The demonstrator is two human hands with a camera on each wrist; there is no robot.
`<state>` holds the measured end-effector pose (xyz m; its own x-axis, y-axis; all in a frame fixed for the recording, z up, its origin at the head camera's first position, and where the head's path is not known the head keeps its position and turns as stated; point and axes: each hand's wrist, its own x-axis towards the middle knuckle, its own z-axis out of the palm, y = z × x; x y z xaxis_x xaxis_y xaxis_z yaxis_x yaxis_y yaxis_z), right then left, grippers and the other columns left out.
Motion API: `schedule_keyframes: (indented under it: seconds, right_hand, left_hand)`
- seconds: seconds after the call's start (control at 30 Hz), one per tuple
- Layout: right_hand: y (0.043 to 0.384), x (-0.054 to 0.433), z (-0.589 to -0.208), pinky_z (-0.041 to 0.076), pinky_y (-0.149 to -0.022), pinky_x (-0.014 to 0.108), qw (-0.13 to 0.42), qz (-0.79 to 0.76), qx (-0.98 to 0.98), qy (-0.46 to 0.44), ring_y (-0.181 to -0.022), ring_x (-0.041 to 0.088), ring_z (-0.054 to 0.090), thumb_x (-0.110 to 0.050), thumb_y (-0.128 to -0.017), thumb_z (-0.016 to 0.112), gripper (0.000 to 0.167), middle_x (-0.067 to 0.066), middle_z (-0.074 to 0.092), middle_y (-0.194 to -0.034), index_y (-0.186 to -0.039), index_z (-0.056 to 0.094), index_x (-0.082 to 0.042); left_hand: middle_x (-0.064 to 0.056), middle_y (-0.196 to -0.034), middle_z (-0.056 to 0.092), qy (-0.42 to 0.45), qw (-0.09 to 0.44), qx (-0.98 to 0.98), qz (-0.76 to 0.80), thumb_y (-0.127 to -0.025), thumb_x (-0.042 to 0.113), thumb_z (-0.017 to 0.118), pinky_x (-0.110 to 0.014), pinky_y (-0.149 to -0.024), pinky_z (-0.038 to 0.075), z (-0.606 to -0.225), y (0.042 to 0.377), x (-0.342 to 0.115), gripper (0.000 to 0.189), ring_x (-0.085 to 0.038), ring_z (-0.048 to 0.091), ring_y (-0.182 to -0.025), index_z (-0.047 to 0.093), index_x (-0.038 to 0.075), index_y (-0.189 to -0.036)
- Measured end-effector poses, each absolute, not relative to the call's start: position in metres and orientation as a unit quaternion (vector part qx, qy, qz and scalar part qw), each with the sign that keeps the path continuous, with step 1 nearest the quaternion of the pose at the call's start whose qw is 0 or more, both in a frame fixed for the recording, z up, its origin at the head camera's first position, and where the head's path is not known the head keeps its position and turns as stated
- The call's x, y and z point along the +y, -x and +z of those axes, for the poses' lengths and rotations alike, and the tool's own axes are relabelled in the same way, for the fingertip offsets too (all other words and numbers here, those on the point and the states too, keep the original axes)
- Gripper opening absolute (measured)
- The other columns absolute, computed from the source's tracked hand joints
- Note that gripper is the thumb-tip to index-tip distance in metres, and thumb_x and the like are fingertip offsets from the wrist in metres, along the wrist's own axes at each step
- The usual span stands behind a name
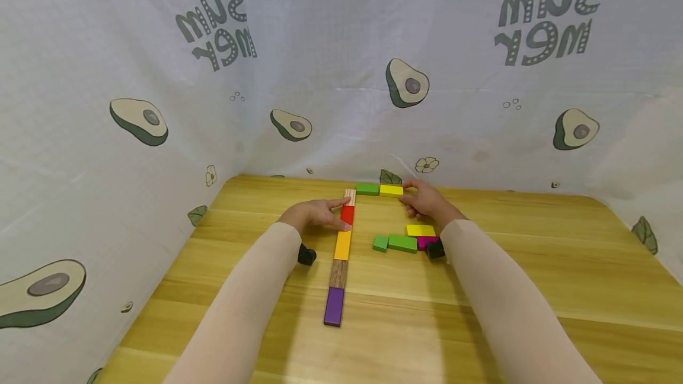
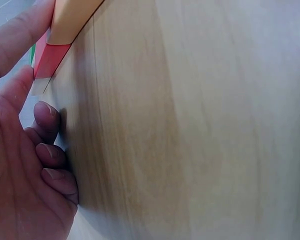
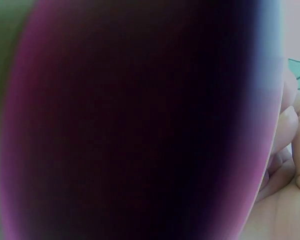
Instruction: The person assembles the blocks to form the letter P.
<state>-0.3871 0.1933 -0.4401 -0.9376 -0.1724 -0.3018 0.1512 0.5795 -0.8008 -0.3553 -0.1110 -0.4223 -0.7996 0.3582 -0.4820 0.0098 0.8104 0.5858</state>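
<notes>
My left hand reaches to a straight row of flat blocks; its thumb and index finger touch the row beside the red block. In the left wrist view, the other fingers of that hand are bent near the tabletop. Above the red block lies a pale wooden block; below it come an orange block, a brown block and a purple block. My right hand pinches the right end of a yellow block, which lies beside a green block.
Near my right wrist lie another yellow block, a green block, a small green block and a magenta block. A blurred dark magenta shape covers most of the right wrist view. A printed cloth hangs behind the wooden table.
</notes>
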Motion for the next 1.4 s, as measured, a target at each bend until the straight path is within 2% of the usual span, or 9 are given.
schedule_keyframes:
  seconds: [1.0, 1.2, 1.33, 1.4]
  right_hand:
    - [0.385, 0.192, -0.443, 0.044, -0.051, 0.022, 0.176, -0.463, 0.868, -0.004, -0.056, 0.013, 0.050, -0.028, -0.108, 0.053, 0.056, 0.000, 0.054, -0.073, -0.160, 0.031, -0.021]
    - [0.381, 0.196, -0.444, 0.043, -0.051, 0.021, 0.176, -0.494, 0.851, -0.004, -0.058, 0.013, 0.051, -0.029, -0.107, 0.055, 0.063, 0.000, 0.055, -0.073, -0.162, 0.026, -0.022]
    - [0.376, 0.202, -0.442, 0.044, -0.054, 0.023, 0.178, -0.478, 0.860, 0.031, -0.060, 0.014, 0.051, -0.029, -0.107, 0.055, 0.067, 0.000, 0.055, -0.071, -0.164, 0.022, -0.017]
    - [0.373, 0.207, -0.439, 0.043, -0.054, 0.024, 0.179, -0.456, 0.869, 0.065, -0.059, 0.015, 0.048, -0.028, -0.106, 0.056, 0.065, 0.001, 0.052, -0.069, -0.161, 0.026, -0.011]
  left_hand:
    - [-0.006, -0.173, 0.017, -0.100, 0.295, 0.908, 0.280, -0.086, 0.055, 0.075, -0.062, -0.127, 0.013, -0.422, 0.354, -0.110, 0.089, -0.036, 0.014, -0.160, 0.023, 0.053, -0.158]
    - [-0.005, -0.173, 0.018, -0.106, 0.291, 0.910, 0.274, -0.086, 0.055, 0.075, -0.062, -0.127, 0.013, -0.421, 0.353, -0.109, 0.089, -0.036, 0.014, -0.160, 0.022, 0.052, -0.159]
    - [-0.004, -0.173, 0.018, -0.107, 0.290, 0.911, 0.273, -0.086, 0.056, 0.075, -0.062, -0.127, 0.014, -0.420, 0.351, -0.109, 0.089, -0.036, 0.015, -0.159, 0.023, 0.052, -0.159]
    - [-0.005, -0.173, 0.019, -0.107, 0.288, 0.912, 0.270, -0.086, 0.056, 0.074, -0.062, -0.127, 0.014, -0.419, 0.351, -0.109, 0.089, -0.036, 0.016, -0.159, 0.023, 0.052, -0.159]
